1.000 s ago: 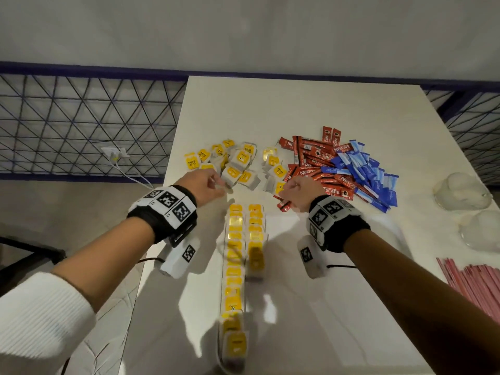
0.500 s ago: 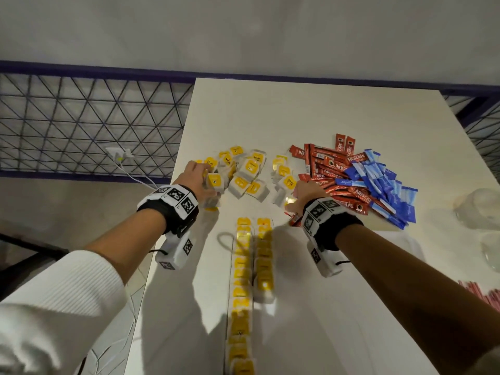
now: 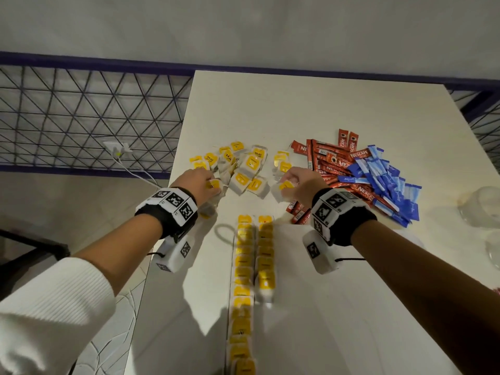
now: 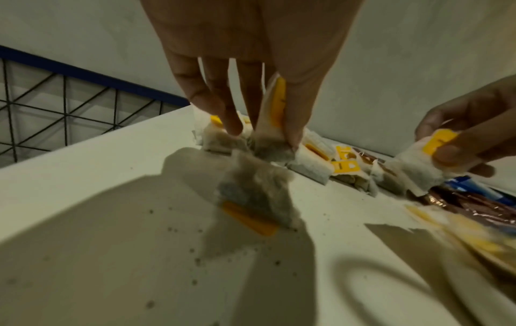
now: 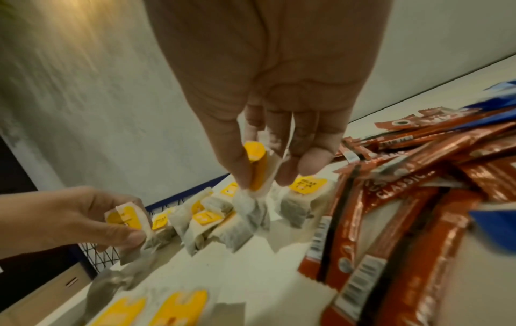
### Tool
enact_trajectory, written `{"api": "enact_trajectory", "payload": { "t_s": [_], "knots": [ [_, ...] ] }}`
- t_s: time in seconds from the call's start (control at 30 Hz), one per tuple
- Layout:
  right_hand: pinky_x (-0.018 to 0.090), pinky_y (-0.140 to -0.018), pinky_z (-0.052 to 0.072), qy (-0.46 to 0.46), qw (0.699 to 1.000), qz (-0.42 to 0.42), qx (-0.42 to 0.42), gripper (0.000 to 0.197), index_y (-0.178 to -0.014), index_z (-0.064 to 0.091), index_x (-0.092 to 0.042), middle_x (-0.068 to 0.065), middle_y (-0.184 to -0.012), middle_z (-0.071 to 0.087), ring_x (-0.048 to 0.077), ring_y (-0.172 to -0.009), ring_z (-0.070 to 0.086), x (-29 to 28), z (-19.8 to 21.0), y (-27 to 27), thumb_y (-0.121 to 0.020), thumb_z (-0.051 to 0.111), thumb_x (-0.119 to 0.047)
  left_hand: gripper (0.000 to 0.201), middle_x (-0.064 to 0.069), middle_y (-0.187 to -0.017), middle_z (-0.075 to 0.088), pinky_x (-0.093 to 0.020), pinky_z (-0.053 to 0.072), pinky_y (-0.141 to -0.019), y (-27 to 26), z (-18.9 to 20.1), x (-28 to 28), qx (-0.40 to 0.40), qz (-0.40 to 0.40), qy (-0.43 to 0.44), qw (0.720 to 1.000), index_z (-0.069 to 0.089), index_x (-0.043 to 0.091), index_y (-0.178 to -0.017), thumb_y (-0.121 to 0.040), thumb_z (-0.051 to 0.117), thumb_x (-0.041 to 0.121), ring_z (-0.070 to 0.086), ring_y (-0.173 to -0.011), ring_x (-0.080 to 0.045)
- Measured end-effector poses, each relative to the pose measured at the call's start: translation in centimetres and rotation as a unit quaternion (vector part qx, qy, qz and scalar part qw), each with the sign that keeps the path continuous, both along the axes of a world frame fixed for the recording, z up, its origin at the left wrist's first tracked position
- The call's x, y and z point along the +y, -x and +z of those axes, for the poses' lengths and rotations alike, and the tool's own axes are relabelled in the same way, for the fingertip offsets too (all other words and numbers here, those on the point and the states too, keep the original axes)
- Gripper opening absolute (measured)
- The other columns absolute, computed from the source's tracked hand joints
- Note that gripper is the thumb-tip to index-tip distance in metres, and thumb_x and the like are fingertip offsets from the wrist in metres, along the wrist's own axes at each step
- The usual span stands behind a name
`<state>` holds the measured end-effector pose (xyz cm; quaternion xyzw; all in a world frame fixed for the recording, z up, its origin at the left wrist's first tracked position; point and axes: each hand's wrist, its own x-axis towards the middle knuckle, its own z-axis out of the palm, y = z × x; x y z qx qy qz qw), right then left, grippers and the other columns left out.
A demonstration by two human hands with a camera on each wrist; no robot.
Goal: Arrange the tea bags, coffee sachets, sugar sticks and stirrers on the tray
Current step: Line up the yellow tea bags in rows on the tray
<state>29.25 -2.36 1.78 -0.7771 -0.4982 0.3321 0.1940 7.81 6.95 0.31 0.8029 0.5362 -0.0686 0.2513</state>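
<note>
A loose pile of tea bags (image 3: 247, 169) with yellow tags lies mid-table. My left hand (image 3: 208, 182) is at the pile's left edge and pinches a tea bag (image 4: 275, 123) between thumb and fingers. A second, blurred bag (image 4: 251, 198) hangs below it. My right hand (image 3: 290, 182) at the pile's right edge pinches another tea bag (image 5: 257, 183) by its tag end. Two straight rows of tea bags (image 3: 243, 266) run toward me. Red coffee sachets (image 3: 332, 163) and blue sugar sticks (image 3: 384, 180) lie heaped to the right.
The white table (image 3: 297, 109) ends at the left beside a blue wire fence (image 3: 81, 117) and a wall plug (image 3: 117, 148). Clear glass pieces (image 3: 479, 204) stand at the right edge. Dark crumbs (image 4: 195, 260) dot the tabletop.
Both hands have reached forward from the head of the rows into the loose pile, and each now pinches a tea bag.
</note>
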Motion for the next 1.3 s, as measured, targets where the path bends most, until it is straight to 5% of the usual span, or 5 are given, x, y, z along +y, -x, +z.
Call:
{"api": "enact_trajectory", "payload": {
  "t_s": [0.3,0.5,0.7,1.0,1.3],
  "knots": [
    [0.015,-0.06,0.037,0.072,0.992,0.093,0.048,0.041,-0.116,0.058,-0.011,-0.004,-0.089,0.05,0.007,-0.075,0.048,3.1,0.8,2.4,-0.079,0.073,-0.019,0.028,-0.01,-0.131,0.045,-0.025,0.032,-0.1,1.9,-0.3,-0.9,0.0,-0.105,0.086,0.991,0.063,0.003,-0.098,-0.078,0.073,0.02,0.042,-0.124,-0.024],
    [0.031,-0.097,0.041,0.133,0.981,0.101,-0.099,0.051,-0.124,0.053,-0.005,0.011,-0.13,0.051,0.027,-0.12,0.049,5.1,-0.6,3.3,-0.081,0.07,-0.027,0.025,-0.014,-0.113,0.049,-0.031,0.039,-0.088,1.0,-1.0,-1.7,0.029,-0.132,0.065,0.989,0.05,0.011,-0.091,-0.078,0.071,0.017,0.05,-0.108,-0.032],
    [0.032,-0.092,0.042,0.154,0.982,0.059,-0.094,0.044,-0.117,0.057,-0.003,0.015,-0.123,0.055,0.03,-0.115,0.053,4.5,-1.3,3.1,-0.082,0.069,-0.027,0.047,-0.012,-0.116,0.052,-0.025,0.037,-0.083,1.3,-0.8,-1.6,0.031,-0.084,0.098,0.991,0.051,0.005,-0.118,-0.078,0.072,0.015,0.05,-0.112,-0.027],
    [0.016,-0.054,0.04,0.045,0.996,-0.008,0.078,0.026,-0.067,0.051,-0.016,-0.006,-0.059,0.046,0.008,-0.056,0.046,1.3,0.3,1.5,-0.076,0.074,-0.009,0.028,-0.006,-0.086,0.055,-0.024,0.037,-0.071,4.1,0.0,-2.5,-0.02,0.037,0.127,0.991,0.054,0.01,-0.088,-0.083,0.068,0.034,0.053,-0.086,-0.021],
    [0.018,-0.064,0.054,-0.013,0.946,-0.026,0.322,0.021,-0.075,0.054,-0.013,0.002,-0.069,0.064,0.01,-0.063,0.063,-1.8,5.1,5.8,-0.076,0.071,-0.001,0.018,-0.001,-0.074,0.048,-0.031,0.058,-0.055,3.9,2.9,-4.5,-0.429,0.257,0.353,0.791,0.055,0.019,-0.09,-0.091,0.054,0.001,0.047,-0.06,-0.012]
  ]
}}
